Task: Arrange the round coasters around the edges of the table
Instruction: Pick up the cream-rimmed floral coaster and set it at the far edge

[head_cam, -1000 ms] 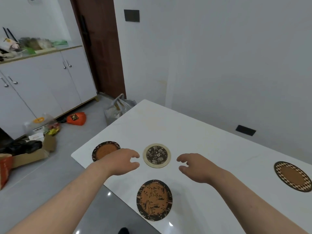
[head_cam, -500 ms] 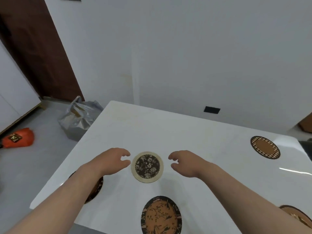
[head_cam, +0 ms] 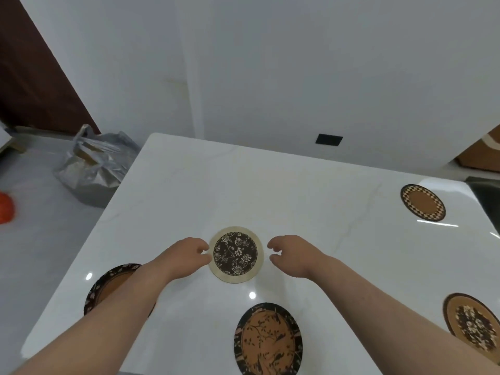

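**Both hands flank the floral coaster at mid-worktop**

I see the cream-rimmed floral coaster [head_cam: 236, 254] lying flat on the white worktop [head_cam: 243, 185], near the frame's centre. The left hand [head_cam: 186, 255] sits just left of it, fingertips at its rim; I cannot tell if they touch. The right hand [head_cam: 292, 255] sits just right of it, with a sliver of worktop between. Each grip is loosely curled, fingers apart from thumb, clamped on nothing. Four more coasters lie near the worktop's edges:

- a dark-rimmed coaster [head_cam: 108, 285] at lower left, partly under the left forearm
- a branch-patterned coaster [head_cam: 267, 339] at bottom centre
- a checker-rimmed coaster [head_cam: 422, 203] at upper right
- a brown floral coaster [head_cam: 470, 320] at lower right

A grey plastic bag [head_cam: 92, 163] sits on the floor at left.
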Motion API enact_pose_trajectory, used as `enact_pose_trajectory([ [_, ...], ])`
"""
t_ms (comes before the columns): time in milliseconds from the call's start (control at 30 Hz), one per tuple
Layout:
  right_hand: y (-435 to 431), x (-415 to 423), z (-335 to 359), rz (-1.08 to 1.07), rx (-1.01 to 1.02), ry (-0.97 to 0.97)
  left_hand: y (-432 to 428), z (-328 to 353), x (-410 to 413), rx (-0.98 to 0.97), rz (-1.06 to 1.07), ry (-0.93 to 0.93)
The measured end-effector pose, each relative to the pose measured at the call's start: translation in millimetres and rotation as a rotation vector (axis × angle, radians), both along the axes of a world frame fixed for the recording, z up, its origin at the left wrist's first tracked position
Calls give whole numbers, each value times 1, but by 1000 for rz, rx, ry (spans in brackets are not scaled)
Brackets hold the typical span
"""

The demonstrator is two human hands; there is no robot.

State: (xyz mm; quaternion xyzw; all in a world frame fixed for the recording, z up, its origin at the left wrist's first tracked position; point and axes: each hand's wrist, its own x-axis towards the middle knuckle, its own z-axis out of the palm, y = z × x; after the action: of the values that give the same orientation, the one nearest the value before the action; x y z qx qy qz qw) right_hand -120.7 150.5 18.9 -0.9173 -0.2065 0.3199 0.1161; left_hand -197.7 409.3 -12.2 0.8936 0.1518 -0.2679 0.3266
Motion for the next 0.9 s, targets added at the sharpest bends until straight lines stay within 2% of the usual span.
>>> enact_pose_trajectory([
  [100, 5, 8, -21, -18, -1, 33, -1, -17, 7, -92, 124, 17],
  [267, 18, 25, -55, -106, 36, 79, 1, -41, 19, -118, 286, 44],
  [500, 27, 37, -89, -201, 38, 96, -1, -64, 27, -84, 305, 72],
  [600, 31, 36, -99, -274, 61, 84, -4, -71, 32, -123, 381, 68],
  [700, 35, 34, -103, -413, 129, 100, -9, -78, 34, -251, 508, 91],
  [800, 33, 36, -111, -605, 231, 181, -11, -84, 38, -431, 730, 119],
  [900, 26, 39, -120, -761, 367, 274, -14, -86, 42, -484, 825, 70],
])
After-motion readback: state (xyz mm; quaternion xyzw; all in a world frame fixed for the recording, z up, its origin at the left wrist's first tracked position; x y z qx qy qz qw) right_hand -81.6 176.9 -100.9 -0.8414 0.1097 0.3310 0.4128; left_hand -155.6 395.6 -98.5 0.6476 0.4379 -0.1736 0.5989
